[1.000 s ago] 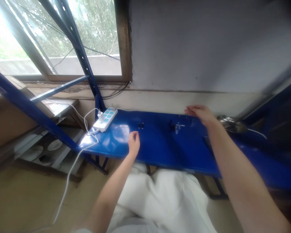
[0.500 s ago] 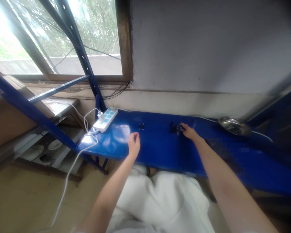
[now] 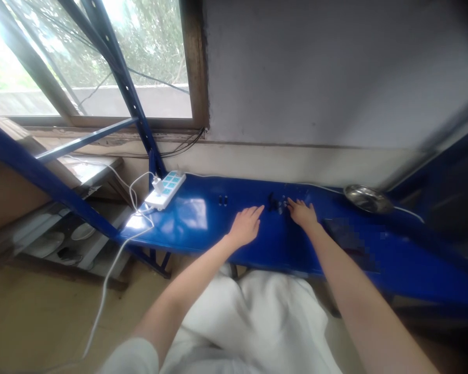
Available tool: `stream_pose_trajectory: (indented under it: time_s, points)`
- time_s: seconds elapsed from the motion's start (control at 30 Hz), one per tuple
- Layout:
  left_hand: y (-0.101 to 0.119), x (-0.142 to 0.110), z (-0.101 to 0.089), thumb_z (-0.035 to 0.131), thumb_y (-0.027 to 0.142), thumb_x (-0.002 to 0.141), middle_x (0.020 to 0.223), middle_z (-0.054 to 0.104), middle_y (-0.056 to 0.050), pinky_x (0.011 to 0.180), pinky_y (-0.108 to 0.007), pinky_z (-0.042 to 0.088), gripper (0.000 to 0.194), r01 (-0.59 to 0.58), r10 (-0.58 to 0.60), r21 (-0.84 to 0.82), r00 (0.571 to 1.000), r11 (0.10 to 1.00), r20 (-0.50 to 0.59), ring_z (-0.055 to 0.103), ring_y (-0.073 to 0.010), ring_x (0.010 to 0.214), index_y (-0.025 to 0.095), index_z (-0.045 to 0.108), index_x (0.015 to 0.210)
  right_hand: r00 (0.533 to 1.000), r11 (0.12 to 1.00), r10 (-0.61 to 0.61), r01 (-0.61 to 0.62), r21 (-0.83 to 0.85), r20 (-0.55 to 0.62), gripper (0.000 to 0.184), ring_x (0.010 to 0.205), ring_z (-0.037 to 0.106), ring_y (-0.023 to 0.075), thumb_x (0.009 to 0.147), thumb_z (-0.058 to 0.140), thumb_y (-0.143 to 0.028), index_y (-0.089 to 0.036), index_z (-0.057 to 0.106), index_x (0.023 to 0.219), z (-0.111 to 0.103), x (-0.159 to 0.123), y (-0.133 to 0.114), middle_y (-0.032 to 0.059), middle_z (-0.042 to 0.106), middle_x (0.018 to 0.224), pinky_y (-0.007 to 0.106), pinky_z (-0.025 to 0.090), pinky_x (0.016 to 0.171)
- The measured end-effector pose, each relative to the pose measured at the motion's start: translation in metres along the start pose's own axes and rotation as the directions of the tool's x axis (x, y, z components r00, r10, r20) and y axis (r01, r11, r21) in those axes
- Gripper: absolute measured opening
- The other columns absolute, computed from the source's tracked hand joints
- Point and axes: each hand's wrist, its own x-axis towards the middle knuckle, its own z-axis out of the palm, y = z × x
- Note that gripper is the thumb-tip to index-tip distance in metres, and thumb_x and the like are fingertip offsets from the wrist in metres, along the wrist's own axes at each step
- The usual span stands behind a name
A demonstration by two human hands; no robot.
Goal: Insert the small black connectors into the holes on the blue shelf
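Observation:
My left hand (image 3: 245, 227) reaches rightward above the blue table, fingers stretched out and nothing visible in it. My right hand (image 3: 303, 214) is at a small cluster of pieces, its fingertips at or just beside them; the fingers are extended and I see nothing held. The cluster has small dark pieces (image 3: 272, 202) on the left and several small shiny, pale pieces (image 3: 280, 204) nearest my right hand. Two small dark cylinders (image 3: 222, 201) with light ends stand side by side further left. The pieces are too small for me to tell their exact kind.
A white power strip (image 3: 166, 190) with a plug lies at the table's left end, its cable hanging to the floor. A round metal dish (image 3: 367, 199) sits at the back right. A dark flat object (image 3: 345, 234), partly blurred, lies right of my right forearm. Blue rack posts (image 3: 129, 88) rise at left.
My left hand has moved right, away from the two cylinders toward the cluster, and its curled fingers have straightened. My right hand stays at the cluster. The view has shifted slightly.

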Motion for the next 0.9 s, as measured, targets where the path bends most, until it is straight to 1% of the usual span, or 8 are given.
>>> stream_pose_trajectory:
  time_s: [0.1, 0.23, 0.3, 0.43, 0.53, 0.67, 0.8, 0.9]
  points:
    - [0.011, 0.022, 0.010, 0.028, 0.021, 0.088, 0.132, 0.042, -0.010, 0.088, -0.042, 0.039, 0.051, 0.006, -0.018, 0.104, 0.993, 0.995, 0.115, 0.041, -0.0242, 0.115, 0.024, 0.020, 0.139, 1.000, 0.999, 0.008, -0.008, -0.042, -0.014, 0.047, 0.123, 0.038, 0.0235, 0.092, 0.019, -0.032, -0.021, 0.035, 0.134, -0.003, -0.007, -0.006, 0.0146, 0.046, 0.130, 0.043, 0.023, 0.100]
    - [0.015, 0.042, 0.025, 0.026, 0.020, 0.089, 0.133, 0.041, -0.010, 0.089, -0.042, 0.037, 0.052, 0.023, -0.055, 0.190, 0.985, 0.981, 0.166, 0.040, -0.0245, 0.114, 0.024, 0.016, 0.140, 0.998, 0.998, 0.028, -0.031, -0.057, -0.050, 0.045, 0.121, 0.041, 0.0243, 0.092, 0.021, -0.029, -0.018, 0.039, 0.132, -0.004, -0.016, -0.013, 0.0151, 0.050, 0.125, 0.041, 0.022, 0.100]
    - [0.014, 0.048, 0.032, 0.025, 0.019, 0.088, 0.133, 0.041, -0.010, 0.090, -0.042, 0.036, 0.052, 0.018, -0.058, 0.218, 0.982, 0.976, 0.179, 0.041, -0.0247, 0.113, 0.024, 0.018, 0.140, 0.996, 0.997, 0.047, -0.052, -0.057, -0.075, 0.045, 0.120, 0.041, 0.0253, 0.091, 0.023, -0.028, -0.017, 0.041, 0.131, -0.004, -0.020, -0.016, 0.0160, 0.050, 0.125, 0.041, 0.022, 0.100]
    - [0.008, 0.056, 0.043, 0.026, 0.014, 0.087, 0.130, 0.044, -0.010, 0.090, -0.040, 0.035, 0.048, 0.003, -0.065, 0.279, 0.975, 0.960, 0.214, 0.041, -0.0245, 0.112, 0.018, 0.033, 0.134, 0.993, 0.996, 0.071, -0.075, -0.050, -0.094, 0.044, 0.119, 0.042, 0.0259, 0.091, 0.022, -0.027, -0.015, 0.043, 0.129, -0.002, -0.027, -0.021, 0.0174, 0.050, 0.125, 0.042, 0.021, 0.099]
    - [0.005, 0.060, 0.048, 0.027, 0.012, 0.087, 0.122, 0.050, -0.011, 0.088, -0.038, 0.037, 0.043, -0.022, -0.040, 0.298, 0.979, 0.954, 0.200, 0.045, -0.0227, 0.106, 0.015, 0.040, 0.128, 0.992, 0.996, 0.074, -0.079, -0.046, -0.100, 0.044, 0.119, 0.042, 0.0257, 0.091, 0.022, -0.026, -0.016, 0.043, 0.129, -0.002, -0.033, -0.024, 0.0175, 0.050, 0.125, 0.043, 0.021, 0.099]
    - [0.005, 0.066, 0.048, 0.032, 0.012, 0.086, 0.108, 0.057, -0.010, 0.082, -0.034, 0.039, 0.032, 0.002, -0.036, 0.252, 0.991, 0.968, 0.132, 0.050, -0.0208, 0.097, 0.014, 0.052, 0.112, 0.993, 0.996, 0.068, -0.073, -0.045, -0.096, 0.043, 0.117, 0.044, 0.0252, 0.091, 0.022, -0.024, -0.016, 0.047, 0.125, -0.005, -0.042, -0.026, 0.0175, 0.052, 0.121, 0.043, 0.022, 0.098]
    - [0.005, 0.069, 0.045, 0.038, 0.014, 0.085, 0.095, 0.061, -0.008, 0.077, -0.031, 0.041, 0.022, 0.096, -0.112, 0.146, 0.989, 0.985, 0.100, 0.053, -0.0192, 0.088, 0.015, 0.058, 0.095, 0.994, 0.997, 0.064, -0.068, -0.045, -0.085, 0.041, 0.111, 0.049, 0.0235, 0.090, 0.023, -0.019, -0.017, 0.054, 0.118, -0.009, -0.047, -0.027, 0.0156, 0.058, 0.113, 0.040, 0.025, 0.096]
    - [0.001, 0.066, 0.043, 0.041, 0.016, 0.084, 0.088, 0.062, -0.007, 0.073, -0.029, 0.042, 0.019, 0.162, -0.161, 0.007, 0.982, 0.987, 0.095, 0.055, -0.0173, 0.081, 0.015, 0.060, 0.084, 0.995, 0.998, 0.045, -0.049, -0.047, -0.095, 0.040, 0.102, 0.053, 0.0206, 0.087, 0.027, -0.011, -0.017, 0.057, 0.113, -0.010, -0.050, -0.027, 0.0136, 0.061, 0.105, 0.036, 0.028, 0.092]
